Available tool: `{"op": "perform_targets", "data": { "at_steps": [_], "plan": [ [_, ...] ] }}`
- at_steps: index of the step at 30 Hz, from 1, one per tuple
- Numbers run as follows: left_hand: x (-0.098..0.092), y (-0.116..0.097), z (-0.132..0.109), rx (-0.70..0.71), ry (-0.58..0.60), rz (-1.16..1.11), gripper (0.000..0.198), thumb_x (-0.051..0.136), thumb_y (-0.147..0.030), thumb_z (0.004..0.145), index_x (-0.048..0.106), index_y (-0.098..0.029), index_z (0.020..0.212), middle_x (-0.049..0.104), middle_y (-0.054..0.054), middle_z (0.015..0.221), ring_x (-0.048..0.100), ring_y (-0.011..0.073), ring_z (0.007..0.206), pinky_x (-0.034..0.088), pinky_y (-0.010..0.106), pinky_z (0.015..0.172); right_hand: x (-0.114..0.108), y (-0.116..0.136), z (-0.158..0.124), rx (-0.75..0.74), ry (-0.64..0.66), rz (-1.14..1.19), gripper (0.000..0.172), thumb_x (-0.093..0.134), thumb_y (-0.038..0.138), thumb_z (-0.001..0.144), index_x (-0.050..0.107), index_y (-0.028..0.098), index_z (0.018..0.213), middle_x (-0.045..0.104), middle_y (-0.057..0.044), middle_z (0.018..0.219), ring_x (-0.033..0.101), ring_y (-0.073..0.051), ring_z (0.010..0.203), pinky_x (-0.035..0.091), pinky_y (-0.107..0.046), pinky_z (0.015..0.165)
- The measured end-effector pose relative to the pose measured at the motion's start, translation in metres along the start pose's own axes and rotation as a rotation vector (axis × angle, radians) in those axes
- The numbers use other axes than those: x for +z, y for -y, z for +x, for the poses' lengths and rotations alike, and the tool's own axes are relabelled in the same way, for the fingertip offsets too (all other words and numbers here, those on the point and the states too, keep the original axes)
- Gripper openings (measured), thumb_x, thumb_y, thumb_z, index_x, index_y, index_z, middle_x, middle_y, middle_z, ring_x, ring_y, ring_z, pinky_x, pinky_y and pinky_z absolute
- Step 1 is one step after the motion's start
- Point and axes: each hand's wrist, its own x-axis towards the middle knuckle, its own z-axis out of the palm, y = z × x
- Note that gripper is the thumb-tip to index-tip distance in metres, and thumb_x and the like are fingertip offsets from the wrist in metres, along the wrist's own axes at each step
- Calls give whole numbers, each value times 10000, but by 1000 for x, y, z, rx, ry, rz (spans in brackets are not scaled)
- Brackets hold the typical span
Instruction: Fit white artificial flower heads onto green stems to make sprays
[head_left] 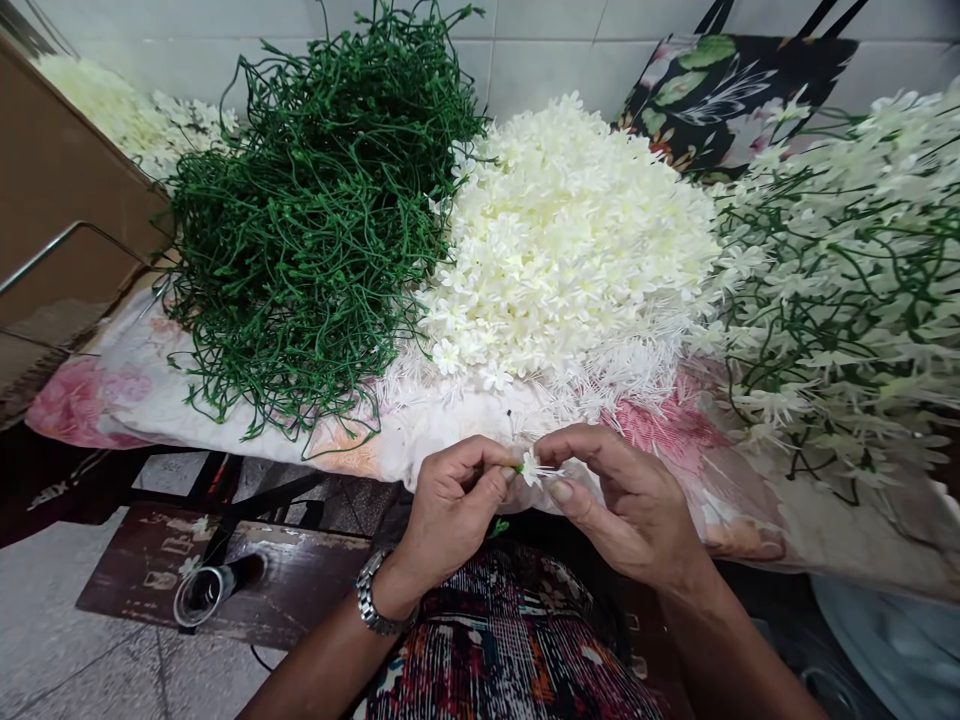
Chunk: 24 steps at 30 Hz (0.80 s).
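My left hand [461,505], with a metal watch on its wrist, pinches the green tip of an artificial flower stem between thumb and forefinger. On that tip sits a small white flower [531,468], its thin white stamens pointing right. My right hand [626,500] is curled around the stamen end, thumb and forefinger apart, with no firm grip visible. Behind my hands lies a large heap of white flower heads [577,240], fringed by loose white stamens [637,365]. To its left rises a tangled pile of green plastic stems [315,220].
Finished-looking white flower sprays [862,290] fill the right side. A flowered cloth [262,425] covers the work surface. Cardboard [67,170] stands at far left. Below, a dark wooden bench [300,570] carries a glass of dark liquid [202,595]. A floral bag [735,95] leans against the tiled wall.
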Motion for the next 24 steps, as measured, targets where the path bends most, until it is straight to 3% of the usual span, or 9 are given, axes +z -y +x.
{"op": "perform_targets", "data": {
  "at_steps": [4, 9, 16, 24],
  "plan": [
    [-1, 0, 0, 28, -9, 30, 100, 582, -219, 723, 606, -148, 656, 477, -34, 509, 389, 75, 463, 343, 173, 436, 1, 2, 2, -21, -34, -15, 109, 527, 144, 811, 559, 195, 902, 629, -32, 814, 615, -149, 766, 509, -270, 656],
    [0, 2, -2, 81, -15, 119, 88, 553, -183, 732, 616, -151, 678, 510, -29, 531, 420, 80, 472, 361, 178, 458, 2, 8, 6, -77, -35, -112, 122, 514, 91, 791, 579, 192, 813, 572, -19, 743, 571, -135, 680, 481, -266, 590],
    [5, 0, -2, 138, -16, 269, 146, 491, -119, 738, 578, -150, 625, 497, -38, 528, 424, 76, 488, 359, 168, 480, 3, 9, 7, -209, -30, -258, 161, 481, 44, 807, 569, 177, 825, 542, -30, 721, 542, -133, 666, 465, -253, 561],
    [7, 1, 1, 170, 3, 370, 187, 464, -90, 742, 549, -154, 589, 460, -41, 527, 395, 77, 497, 328, 175, 481, 4, 1, 5, -227, 14, -243, 145, 453, 34, 827, 517, 164, 817, 543, -32, 707, 532, -123, 660, 468, -238, 571]
  ]
}}
